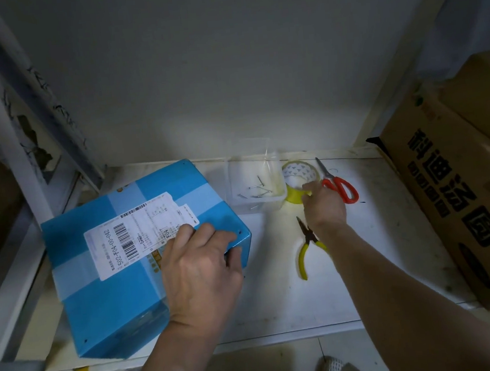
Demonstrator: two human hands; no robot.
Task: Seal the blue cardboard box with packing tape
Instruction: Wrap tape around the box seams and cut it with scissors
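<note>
Over on the left of the white bench point(278, 295) sits the blue cardboard box point(120, 275), the white shipping label point(134, 234) on its top face, and the left hand point(200, 267) rests on its near right corner. Just right of the box, toward the back wall, stands the clear plastic tub point(254, 187) with loose metal nails point(259, 190) in it. Touching the tub's right side is the yellow roll of packing tape point(300, 180), the right hand point(323, 204) on its near rim. The red-handled scissors point(338, 185) lie just right of the roll; the yellow-handled pliers point(308, 248) lie nearer, partly under the right wrist. A large brown cardboard carton point(460, 191) stands at the far right edge.

box point(122, 287) blue | tape roll point(297, 180) yellow | scissors point(341, 189) red-handled | pliers point(306, 248) yellow-handled
</note>
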